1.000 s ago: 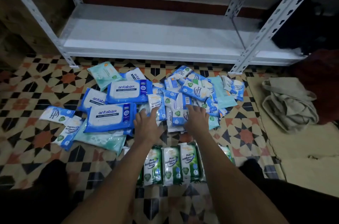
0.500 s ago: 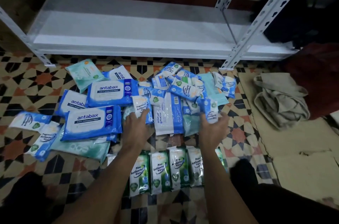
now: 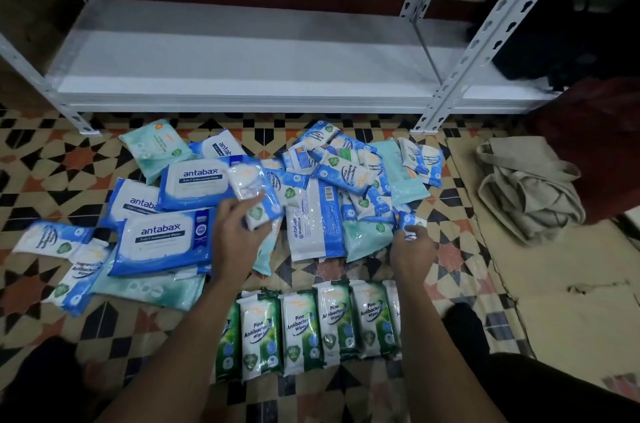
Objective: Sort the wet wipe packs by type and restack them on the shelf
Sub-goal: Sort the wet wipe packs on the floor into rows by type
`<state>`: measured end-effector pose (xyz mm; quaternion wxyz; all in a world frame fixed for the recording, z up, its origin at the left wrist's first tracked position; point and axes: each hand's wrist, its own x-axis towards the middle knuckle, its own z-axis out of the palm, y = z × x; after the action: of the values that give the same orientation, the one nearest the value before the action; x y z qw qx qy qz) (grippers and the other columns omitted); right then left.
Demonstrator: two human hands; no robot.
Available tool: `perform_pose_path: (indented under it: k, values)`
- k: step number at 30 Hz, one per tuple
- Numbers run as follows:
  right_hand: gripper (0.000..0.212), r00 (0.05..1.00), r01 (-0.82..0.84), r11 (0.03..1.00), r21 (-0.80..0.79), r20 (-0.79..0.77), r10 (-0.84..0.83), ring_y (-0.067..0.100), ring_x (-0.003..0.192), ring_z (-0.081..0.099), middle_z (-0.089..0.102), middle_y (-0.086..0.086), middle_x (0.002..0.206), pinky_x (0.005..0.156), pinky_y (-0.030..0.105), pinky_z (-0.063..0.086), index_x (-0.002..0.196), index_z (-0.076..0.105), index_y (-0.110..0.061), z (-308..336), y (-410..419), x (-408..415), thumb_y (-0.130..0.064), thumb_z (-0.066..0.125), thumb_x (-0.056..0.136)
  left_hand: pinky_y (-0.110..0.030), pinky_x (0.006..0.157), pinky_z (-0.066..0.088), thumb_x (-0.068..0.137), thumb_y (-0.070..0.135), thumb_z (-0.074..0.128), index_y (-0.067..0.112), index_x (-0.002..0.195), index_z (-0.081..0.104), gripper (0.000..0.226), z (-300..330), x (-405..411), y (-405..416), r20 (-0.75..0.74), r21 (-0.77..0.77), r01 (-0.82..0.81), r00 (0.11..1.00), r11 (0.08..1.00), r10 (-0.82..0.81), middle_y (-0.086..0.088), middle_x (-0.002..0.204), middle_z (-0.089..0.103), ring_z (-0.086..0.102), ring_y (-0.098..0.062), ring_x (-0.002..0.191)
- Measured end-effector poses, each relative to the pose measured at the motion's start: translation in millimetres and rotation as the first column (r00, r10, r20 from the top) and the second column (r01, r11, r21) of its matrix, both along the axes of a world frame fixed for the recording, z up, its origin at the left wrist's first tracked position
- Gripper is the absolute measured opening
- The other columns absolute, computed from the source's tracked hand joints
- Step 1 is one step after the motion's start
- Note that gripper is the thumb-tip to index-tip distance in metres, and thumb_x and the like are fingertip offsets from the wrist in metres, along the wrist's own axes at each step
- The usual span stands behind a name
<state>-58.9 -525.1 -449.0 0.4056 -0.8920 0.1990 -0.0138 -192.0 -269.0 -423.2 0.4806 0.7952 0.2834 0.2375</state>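
Note:
A heap of wet wipe packs lies on the patterned floor before a white metal shelf (image 3: 242, 76). Large blue antabax packs (image 3: 162, 242) lie at the left, small blue-and-white packs (image 3: 346, 173) pile up in the middle, and teal packs (image 3: 363, 235) sit among them. Several green pine packs (image 3: 301, 325) form a row close to me. My left hand (image 3: 239, 232) grips a small blue-and-white pack (image 3: 256, 190) lifted above the heap. My right hand (image 3: 412, 246) pinches another small blue pack (image 3: 407, 220) at the heap's right edge.
A crumpled beige cloth bag (image 3: 526, 187) lies on flattened cardboard (image 3: 571, 301) at the right. Dark bags (image 3: 571, 24) stand behind the shelf's right upright. The shelf board holds nothing. My knees frame the bottom corners.
Each hand has picked a small blue-and-white pack out of the heap. The left hand has raised its pack, and the right has moved to the right with its own.

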Motion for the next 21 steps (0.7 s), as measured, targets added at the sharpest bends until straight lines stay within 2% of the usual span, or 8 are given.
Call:
perform_pose_path:
  k: [3,5,7,10,12,16,19,21]
  values:
    - [0.04,0.983,-0.138,0.99,0.03,0.128,0.134,0.033,0.12,0.049,0.056,0.018,0.125,0.089,0.036,0.042,0.128,0.058,-0.009,8,20,2,-0.017,0.066,0.09,-0.013,0.072,0.057,0.077,-0.002,0.081,0.028,0.123,0.066,0.057,21,8,18,0.128,-0.231,-0.235,0.955,0.944,0.268,-0.002,0.124,0.052,0.06,-0.007,0.1]
    - [0.061,0.956,-0.274,0.961,0.042,0.12,0.267,0.03,0.136,0.036,0.041,0.013,0.146,0.101,0.043,0.041,0.142,0.046,-0.02,11,34,6,-0.024,0.071,0.087,-0.012,0.069,0.056,0.08,-0.002,0.08,0.026,0.124,0.066,0.054,25,4,44,0.106,-0.248,-0.284,0.942,0.926,0.318,-0.004,0.125,0.053,0.061,-0.008,0.098]
    - [0.08,0.92,-0.384,0.923,-0.017,0.081,0.384,0.029,0.147,0.023,0.026,0.009,0.16,0.111,0.049,0.034,0.151,0.035,-0.032,13,45,13,-0.031,0.076,0.082,-0.022,0.077,0.058,0.082,0.002,0.08,0.024,0.13,0.066,0.055,18,-5,76,-0.048,-0.168,-0.238,0.971,0.957,0.233,-0.009,0.126,0.057,0.062,-0.01,0.097]
    - [0.094,0.849,-0.526,0.841,-0.131,-0.019,0.528,0.031,0.152,0.012,0.009,0.006,0.167,0.118,0.057,0.023,0.156,0.023,-0.042,19,59,28,-0.034,0.079,0.081,-0.042,0.092,0.054,0.084,0.011,0.082,0.027,0.138,0.061,0.06,-1,-18,107,-0.372,-0.054,-0.124,0.923,0.991,0.095,-0.019,0.126,0.063,0.062,-0.039,0.108]
    - [0.096,0.801,-0.597,0.777,-0.202,-0.099,0.59,0.033,0.152,0.011,0.004,0.008,0.168,0.118,0.058,0.02,0.158,0.016,-0.046,21,68,36,-0.037,0.078,0.084,-0.061,0.092,0.052,0.082,0.022,0.084,0.038,0.137,0.06,0.063,-12,-21,116,-0.436,0.039,-0.09,0.895,0.995,0.098,-0.025,0.123,0.059,0.057,-0.05,0.109]
    - [0.079,0.754,-0.657,0.692,-0.3,-0.243,0.61,0.039,0.146,0.022,0.017,0.016,0.164,0.116,0.058,0.021,0.157,0.022,-0.044,16,79,44,-0.037,0.068,0.094,-0.057,0.112,0.037,0.082,0.024,0.084,0.033,0.133,0.064,0.055,-5,-18,101,-0.399,0.024,-0.172,0.901,0.985,0.167,-0.014,0.154,0.032,0.027,-0.033,0.143]
    - [0.06,0.812,-0.576,0.746,-0.335,-0.13,0.569,0.038,0.129,0.039,0.043,0.017,0.142,0.108,0.052,0.033,0.149,0.044,-0.036,16,86,48,-0.029,0.067,0.094,-0.057,0.11,0.038,0.084,0.022,0.081,0.028,0.126,0.066,0.045,5,-14,83,-0.325,0.061,-0.212,0.92,0.975,0.22,-0.01,0.152,0.033,0.024,-0.029,0.143]
    - [0.056,0.836,-0.542,0.797,-0.265,-0.075,0.544,0.038,0.122,0.042,0.046,0.015,0.132,0.104,0.051,0.04,0.141,0.055,-0.031,16,90,51,-0.021,0.073,0.088,-0.059,0.107,0.04,0.084,0.022,0.08,0.029,0.119,0.069,0.037,8,-8,75,-0.284,0.098,-0.23,0.926,0.968,0.249,-0.007,0.149,0.037,0.027,-0.027,0.141]
